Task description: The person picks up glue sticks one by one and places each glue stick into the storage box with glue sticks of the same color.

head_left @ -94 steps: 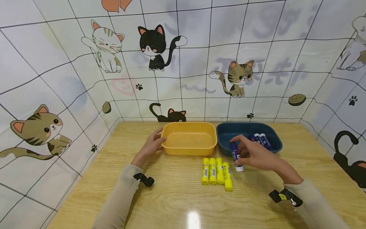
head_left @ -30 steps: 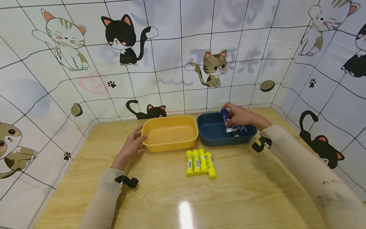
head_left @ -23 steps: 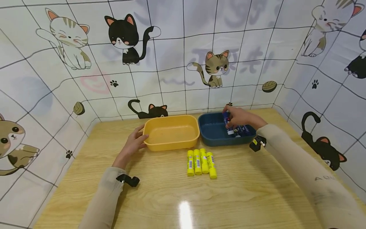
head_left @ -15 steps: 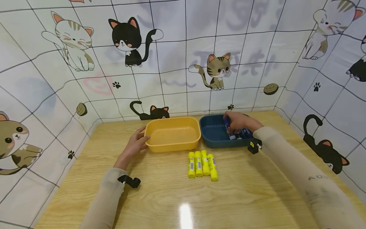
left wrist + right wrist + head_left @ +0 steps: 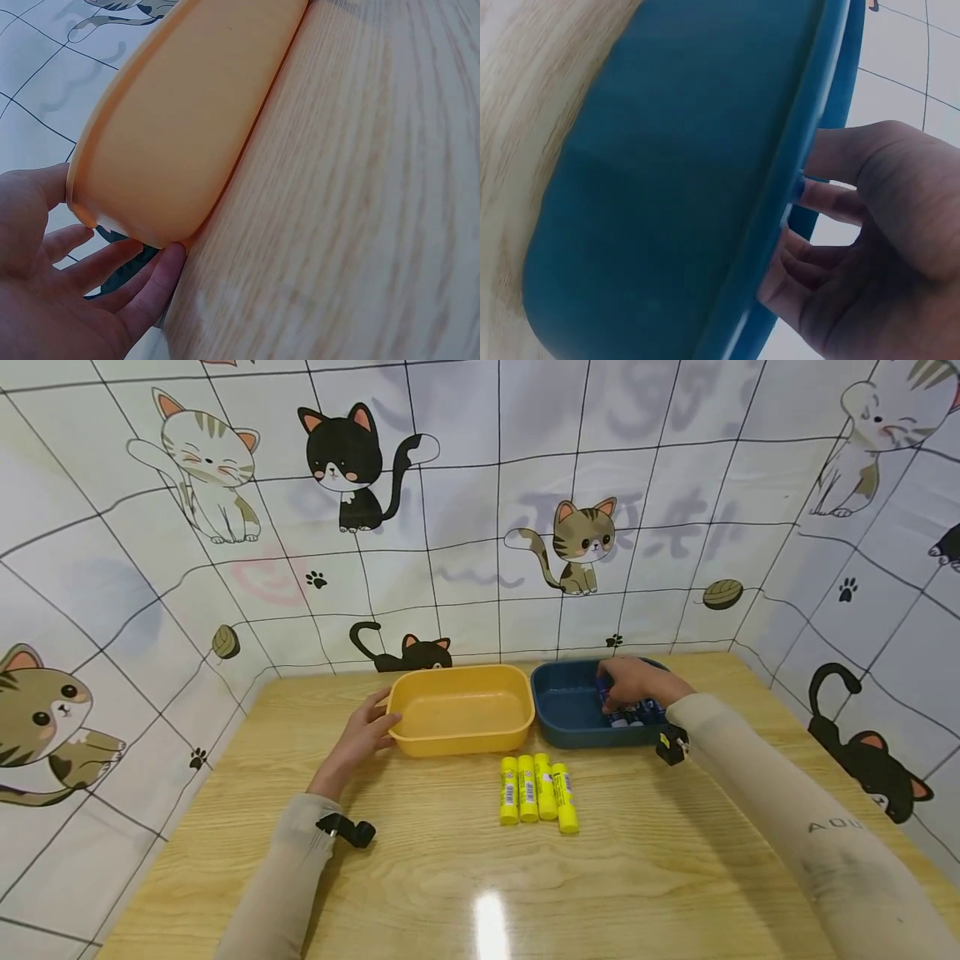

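Observation:
The left hand [image 5: 358, 742] holds the left end of the yellow bin [image 5: 461, 747]. In the left wrist view, the hand [image 5: 75, 292] has its thumb over the rim of the bin [image 5: 172, 120] and fingers against the outer wall. Inside the dark blue bin [image 5: 581, 739], the right hand [image 5: 637, 683] grips a dark blue glue stick [image 5: 603, 691], partly hidden by the fingers. Other blue sticks [image 5: 651, 710] lie under and beside that hand. The right wrist view shows the hand [image 5: 900, 232] reaching over the rim of the blue bin [image 5: 660, 165].
Several yellow glue sticks [image 5: 528, 789] lie side by side in front of the bins, on the wooden table [image 5: 420, 860]. The two bins stand next to each other near a cat-patterned wall covering [image 5: 480, 527].
The right hand has carried the blue stick from beside the yellow sticks into the blue bin and lowered it. The left hand keeps its hold on the yellow bin. The head view has shifted.

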A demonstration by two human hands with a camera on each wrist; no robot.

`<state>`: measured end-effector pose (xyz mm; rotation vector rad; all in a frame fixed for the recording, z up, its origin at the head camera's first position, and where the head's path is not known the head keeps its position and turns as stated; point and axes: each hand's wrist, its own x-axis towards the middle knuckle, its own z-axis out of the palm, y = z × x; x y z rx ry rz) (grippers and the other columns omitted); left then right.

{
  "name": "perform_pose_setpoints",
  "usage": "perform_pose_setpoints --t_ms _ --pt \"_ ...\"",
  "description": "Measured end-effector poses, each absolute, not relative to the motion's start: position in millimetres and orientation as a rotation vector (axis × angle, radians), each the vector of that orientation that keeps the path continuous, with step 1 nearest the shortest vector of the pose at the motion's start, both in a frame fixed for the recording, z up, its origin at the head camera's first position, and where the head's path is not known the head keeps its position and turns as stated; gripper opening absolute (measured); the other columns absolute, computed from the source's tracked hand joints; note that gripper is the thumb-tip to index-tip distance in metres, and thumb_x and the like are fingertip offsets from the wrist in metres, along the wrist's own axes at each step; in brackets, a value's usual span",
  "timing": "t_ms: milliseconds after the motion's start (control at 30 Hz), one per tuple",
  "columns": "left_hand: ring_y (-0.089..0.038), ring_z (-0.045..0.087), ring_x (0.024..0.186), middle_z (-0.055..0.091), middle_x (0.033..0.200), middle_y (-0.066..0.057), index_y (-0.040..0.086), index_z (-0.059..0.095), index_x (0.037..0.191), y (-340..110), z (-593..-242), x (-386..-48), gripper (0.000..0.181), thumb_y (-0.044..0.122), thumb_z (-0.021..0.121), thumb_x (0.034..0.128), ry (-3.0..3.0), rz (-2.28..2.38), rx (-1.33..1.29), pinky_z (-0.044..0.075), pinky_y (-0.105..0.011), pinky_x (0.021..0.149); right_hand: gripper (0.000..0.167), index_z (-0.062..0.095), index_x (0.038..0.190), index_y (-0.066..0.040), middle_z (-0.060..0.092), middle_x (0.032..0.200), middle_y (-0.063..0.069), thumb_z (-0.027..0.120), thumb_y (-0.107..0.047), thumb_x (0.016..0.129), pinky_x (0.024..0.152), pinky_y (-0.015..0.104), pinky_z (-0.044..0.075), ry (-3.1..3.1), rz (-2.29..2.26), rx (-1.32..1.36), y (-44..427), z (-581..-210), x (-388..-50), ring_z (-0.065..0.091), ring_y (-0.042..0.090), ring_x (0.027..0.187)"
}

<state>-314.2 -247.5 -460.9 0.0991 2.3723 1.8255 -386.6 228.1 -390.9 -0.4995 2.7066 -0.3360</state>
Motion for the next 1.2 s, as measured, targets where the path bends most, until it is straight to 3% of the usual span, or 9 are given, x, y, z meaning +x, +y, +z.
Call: perform_pose_setpoints --t_ms 167,400,533,633,700,933,1000,1067,1200 --pt "-0.046 0.056 0.135 0.034 0.164 -0.026 0.021 0.017 0.167 -247 -460 -314 0.068 0.023 0.052 0.1089 2.380 1.815 0.087 0.056 -0.047 0.104 0.073 0.037 0.153 0.010 0.069 0.096 0.013 0.073 -0.019 0.097 0.072 0.037 0.050 2.671 -0.316 -0.409 230 -392 -389 0.061 0.021 0.070" --pt "-0.048 0.054 0.136 0.033 0.164 -0.028 0.016 0.018 0.167 -246 -452 -313 0.068 0.019 0.053 0.1082 2.339 1.822 0.056 0.056 -0.048 0.104 0.074 0.040 0.151 0.011 0.053 0.144 0.034 0.074 -0.024 0.095 0.099 0.058 0.052 2.690 -0.261 -0.407 232 -396 -392 0.062 0.038 0.114" --pt "-0.049 0.054 0.135 0.034 0.163 -0.029 0.013 0.018 0.167 -244 -446 -310 0.068 0.017 0.053 0.1079 2.332 1.821 0.046 0.057 -0.046 0.102 0.075 0.034 0.153 0.013 0.069 0.102 0.022 0.071 -0.021 0.097 0.079 0.042 0.054 2.608 -0.309 -0.404 232 -400 -398 0.062 0.023 0.076" --pt "-0.047 0.055 0.135 0.034 0.163 -0.029 0.014 0.018 0.167 -245 -449 -310 0.069 0.018 0.053 0.1081 2.345 1.823 0.061 0.058 -0.044 0.101 0.075 0.028 0.155 0.015 0.057 0.069 0.002 0.067 -0.018 0.100 0.063 0.032 0.046 2.530 -0.357 -0.389 232 -401 -400 0.046 0.012 0.054" --pt "-0.046 0.056 0.134 0.035 0.163 -0.028 0.017 0.018 0.167 -246 -455 -313 0.069 0.021 0.054 0.1080 2.360 1.824 0.071 0.059 -0.043 0.100 0.075 0.025 0.155 0.016 0.051 0.063 -0.003 0.065 -0.016 0.101 0.060 0.029 0.043 2.499 -0.376 -0.388 231 -401 -400 0.043 0.010 0.052" --pt "-0.044 0.058 0.133 0.038 0.162 -0.025 0.022 0.021 0.167 -248 -461 -316 0.068 0.025 0.055 0.1077 2.391 1.815 0.076 0.059 -0.042 0.100 0.070 0.033 0.150 0.019 0.053 0.063 -0.002 0.064 -0.023 0.103 0.062 0.030 0.045 2.519 -0.364 -0.436 232 -401 -397 0.046 0.011 0.053" --pt "-0.044 0.059 0.132 0.039 0.162 -0.025 0.021 0.021 0.166 -247 -461 -317 0.067 0.023 0.055 0.1079 2.392 1.814 0.073 0.060 -0.041 0.098 0.071 0.036 0.149 0.017 0.062 0.073 0.007 0.066 -0.027 0.102 0.067 0.035 0.050 2.566 -0.348 -0.446 233 -401 -396 0.055 0.018 0.061" --pt "-0.044 0.059 0.132 0.039 0.161 -0.025 0.021 0.022 0.166 -247 -461 -316 0.066 0.023 0.055 0.1080 2.394 1.814 0.067 0.061 -0.039 0.096 0.074 0.038 0.149 0.015 0.070 0.098 0.021 0.068 -0.031 0.100 0.079 0.044 0.056 2.634 -0.315 -0.460 235 -401 -394 0.067 0.030 0.081" --pt "-0.045 0.058 0.132 0.039 0.161 -0.026 0.019 0.022 0.166 -246 -461 -316 0.066 0.020 0.054 0.1083 2.389 1.827 0.072 0.061 -0.036 0.094 0.069 0.047 0.146 0.012 0.056 0.141 0.033 0.069 -0.033 0.099 0.102 0.061 0.050 2.782 -0.287 -0.529 239 -395 -389 0.063 0.045 0.118"
